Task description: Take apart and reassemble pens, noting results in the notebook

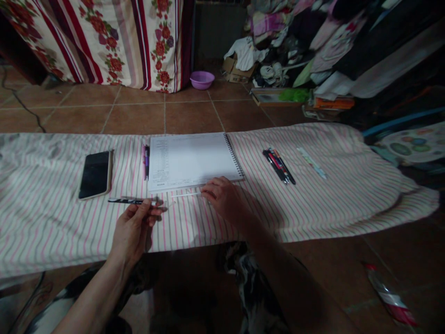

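My left hand [134,229] is closed in a pinch on a dark pen barrel [127,201] held level just above the striped cloth [313,204]. My right hand [224,197] rests on the cloth at the near edge of a spiral notebook [193,160], its fingers pinching a thin white refill [184,195] that points left toward the barrel. Barrel and refill are apart. The notebook lies open to a white page with small print down its left side.
A black phone [95,174] lies left of the notebook. Two pens [146,160] lie along its left edge. Several pens [278,165] and a white pen [312,163] lie to the right. A purple bowl [202,79] sits on the tiled floor beyond, with clutter at right.
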Demonstrator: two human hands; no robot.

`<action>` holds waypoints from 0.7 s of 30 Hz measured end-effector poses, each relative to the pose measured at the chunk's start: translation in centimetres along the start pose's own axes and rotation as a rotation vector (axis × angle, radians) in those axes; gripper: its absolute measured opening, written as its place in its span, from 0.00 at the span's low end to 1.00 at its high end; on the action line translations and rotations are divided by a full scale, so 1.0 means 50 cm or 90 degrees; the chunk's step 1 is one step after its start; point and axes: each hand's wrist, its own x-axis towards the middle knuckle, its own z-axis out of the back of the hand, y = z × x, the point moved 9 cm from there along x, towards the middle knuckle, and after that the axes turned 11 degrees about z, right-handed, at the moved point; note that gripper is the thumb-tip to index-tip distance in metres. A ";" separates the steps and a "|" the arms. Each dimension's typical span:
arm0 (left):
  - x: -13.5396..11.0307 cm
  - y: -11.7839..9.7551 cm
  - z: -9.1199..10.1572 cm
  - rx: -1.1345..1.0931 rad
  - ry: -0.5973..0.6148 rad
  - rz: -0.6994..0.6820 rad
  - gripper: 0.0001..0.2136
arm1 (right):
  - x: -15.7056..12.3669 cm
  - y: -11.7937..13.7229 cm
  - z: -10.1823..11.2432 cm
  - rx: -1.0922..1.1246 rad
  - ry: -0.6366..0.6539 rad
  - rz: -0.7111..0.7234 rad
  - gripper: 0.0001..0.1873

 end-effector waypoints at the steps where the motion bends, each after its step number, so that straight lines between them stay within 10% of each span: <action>1: 0.000 0.000 0.000 -0.001 0.000 0.001 0.10 | 0.000 0.001 -0.001 -0.004 0.001 0.003 0.04; 21: -0.001 0.018 0.020 -0.033 -0.035 0.091 0.07 | 0.028 0.076 0.015 0.076 -0.084 0.056 0.08</action>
